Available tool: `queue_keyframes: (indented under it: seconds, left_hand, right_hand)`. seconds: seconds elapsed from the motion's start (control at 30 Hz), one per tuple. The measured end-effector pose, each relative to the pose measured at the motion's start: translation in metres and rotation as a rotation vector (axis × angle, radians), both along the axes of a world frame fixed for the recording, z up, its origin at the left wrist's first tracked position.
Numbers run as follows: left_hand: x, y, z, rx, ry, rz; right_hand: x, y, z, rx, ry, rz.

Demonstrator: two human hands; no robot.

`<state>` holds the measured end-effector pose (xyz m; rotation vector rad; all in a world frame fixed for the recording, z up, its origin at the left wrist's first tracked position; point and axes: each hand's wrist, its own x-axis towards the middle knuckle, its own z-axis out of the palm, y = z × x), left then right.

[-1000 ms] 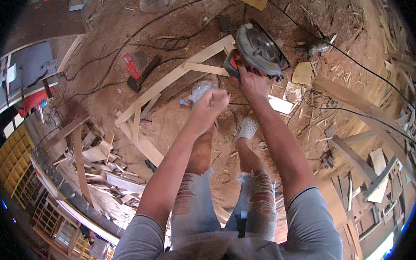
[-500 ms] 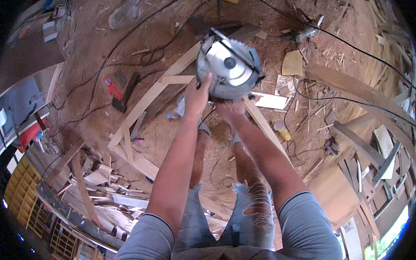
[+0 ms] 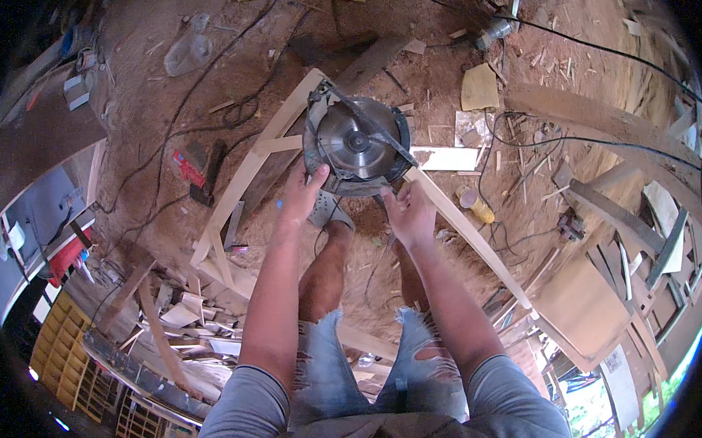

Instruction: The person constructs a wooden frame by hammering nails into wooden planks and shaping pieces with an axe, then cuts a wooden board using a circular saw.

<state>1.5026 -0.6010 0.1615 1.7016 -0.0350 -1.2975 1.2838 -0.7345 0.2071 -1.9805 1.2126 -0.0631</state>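
A circular saw [image 3: 357, 143] is between my hands, its round metal blade turned up toward me. Its guard and dark base plate surround the blade, and a straight edge of the base crosses the right side. My left hand [image 3: 301, 194] grips the saw's lower left edge, thumb on top and fingers underneath, partly hidden. At the lower right edge, my right hand [image 3: 411, 210] is closed on the saw with its fingers bent. Below the saw lies a frame of pale wooden strips [image 3: 258, 156] on the ground, around my feet.
Black cables [image 3: 171, 133] run over the dirt floor. A red-and-black tool [image 3: 188, 170] lies to the left, a yellow container [image 3: 476, 206] to the right. Another power tool [image 3: 499, 31] sits at the far right. Wood offcuts [image 3: 186, 308] are heaped at the lower left; a brown panel [image 3: 578, 307] lies lower right.
The saw has come nearer and slightly left, tilting so its blade faces me more fully. My right hand has moved from beneath it to its lower right edge.
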Motion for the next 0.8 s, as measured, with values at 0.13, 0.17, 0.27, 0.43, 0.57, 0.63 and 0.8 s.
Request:
queue_keyframes:
  seconds: [0.13, 0.17, 0.27, 0.43, 0.57, 0.63, 0.8]
  left_hand:
    - [-0.006, 0.008, -0.011, -0.007, 0.026, -0.006]
    - [-0.007, 0.008, -0.012, -0.001, 0.035, -0.003]
    - [-0.004, 0.013, -0.017, -0.015, 0.009, -0.013]
    - [-0.005, 0.012, -0.021, -0.044, -0.004, -0.007]
    - [-0.007, 0.010, -0.015, -0.035, -0.011, 0.030]
    - [-0.001, 0.014, -0.014, -0.019, -0.035, 0.006]
    - [-0.009, 0.001, -0.018, -0.040, 0.010, 0.029]
  right_hand:
    - [-0.017, -0.029, -0.022, 0.465, 0.077, 0.089]
    - [-0.021, -0.032, -0.025, 0.712, 0.110, 0.163]
    - [-0.022, -0.032, -0.022, 0.833, -0.010, 0.105]
    - [-0.009, -0.031, -0.013, 0.524, 0.296, 0.357]
    - [-0.023, -0.032, -0.025, 1.101, -0.107, -0.056]
    - [-0.025, -0.043, -0.029, 1.356, -0.193, -0.166]
    - [-0.045, -0.045, -0.058, 1.660, -0.383, -0.338]
